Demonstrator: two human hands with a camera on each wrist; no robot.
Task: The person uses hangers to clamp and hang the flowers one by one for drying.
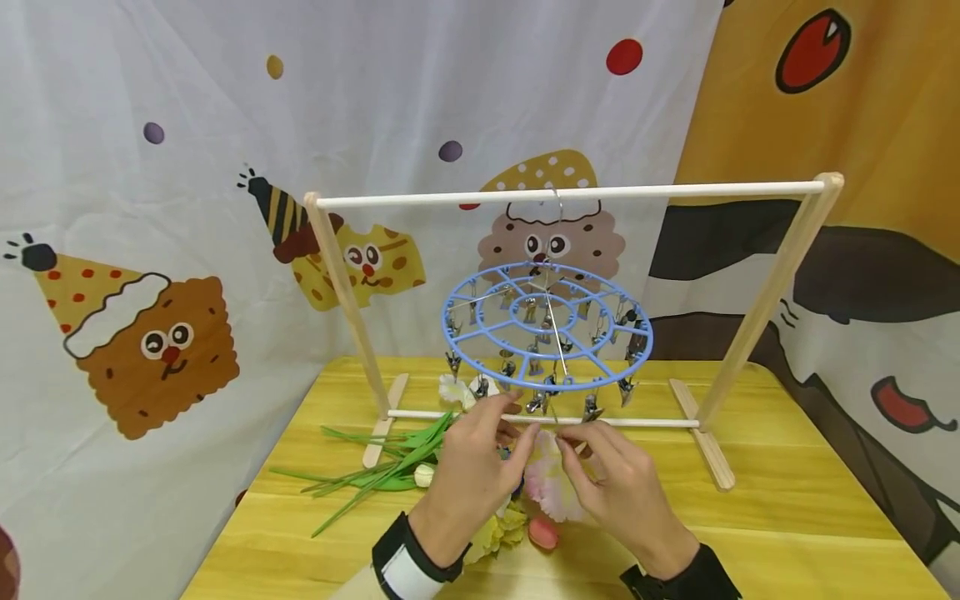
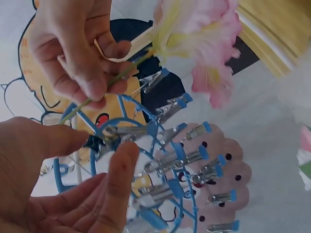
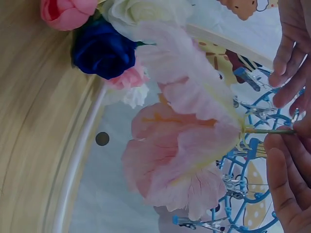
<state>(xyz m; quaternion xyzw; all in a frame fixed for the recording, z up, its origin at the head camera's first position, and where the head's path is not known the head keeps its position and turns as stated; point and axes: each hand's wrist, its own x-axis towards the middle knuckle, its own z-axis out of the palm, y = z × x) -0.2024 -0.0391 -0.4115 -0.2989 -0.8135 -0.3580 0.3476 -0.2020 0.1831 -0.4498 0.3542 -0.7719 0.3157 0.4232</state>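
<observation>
A round blue clip hanger (image 1: 495, 268) hangs by its hook, with several metal clips dangling from its rings. My right hand (image 1: 618, 483) pinches the thin green stem (image 2: 116, 77) of a pink artificial flower (image 3: 180, 136) between thumb and fingers. The bloom points downward below the hand in the head view, and the stem end reaches up toward the hanger. At the hanger's near edge, my left hand (image 1: 476, 467) holds a metal clip (image 2: 104, 143) between thumb and finger, close beside the stem. That clip is partly covered by the fingers.
The hanger's rod (image 1: 435, 199) belongs to a wooden frame (image 1: 772, 292) on the wooden table (image 1: 810, 533). More artificial flowers lie under my left arm: green leaves (image 1: 412, 450), a yellow flower (image 1: 491, 537), a pink bud (image 1: 543, 532) and a blue rose (image 3: 104, 48). A printed curtain hangs behind.
</observation>
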